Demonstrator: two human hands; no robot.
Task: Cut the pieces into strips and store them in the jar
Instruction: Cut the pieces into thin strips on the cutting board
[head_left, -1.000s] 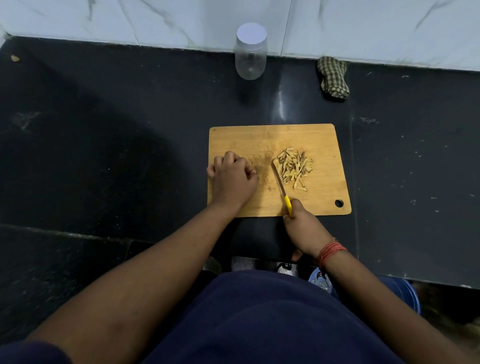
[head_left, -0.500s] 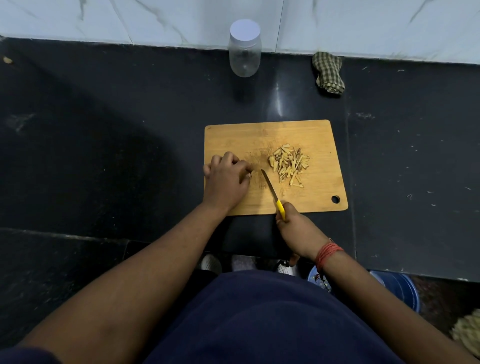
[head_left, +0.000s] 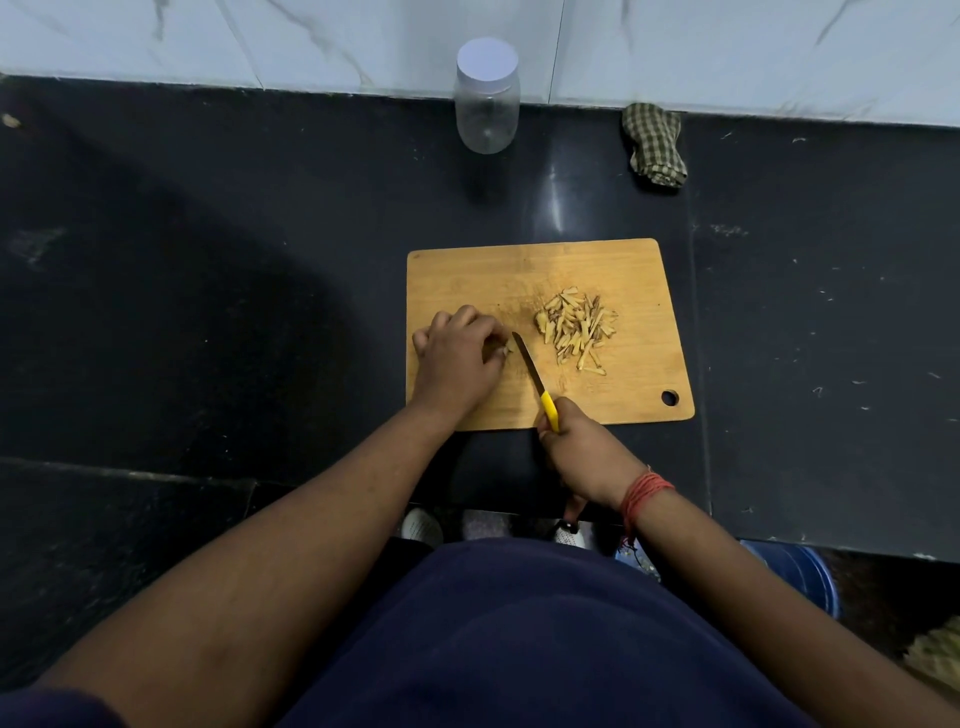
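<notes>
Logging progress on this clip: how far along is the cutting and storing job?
Done: a pile of strips lies on the cutting board. In hand: the left hand pins a last piece while the right hand holds the knife beside it. Left: the jar stands empty, lid on.

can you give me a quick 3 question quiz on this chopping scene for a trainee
1. True or false: the jar has its lid on.
2. Which hand grips the knife? A) left hand B) right hand C) neither
3. Fill in: the pile of cut strips lies on the ____.

Key: 1 true. 2 B. 3 cutting board.
</notes>
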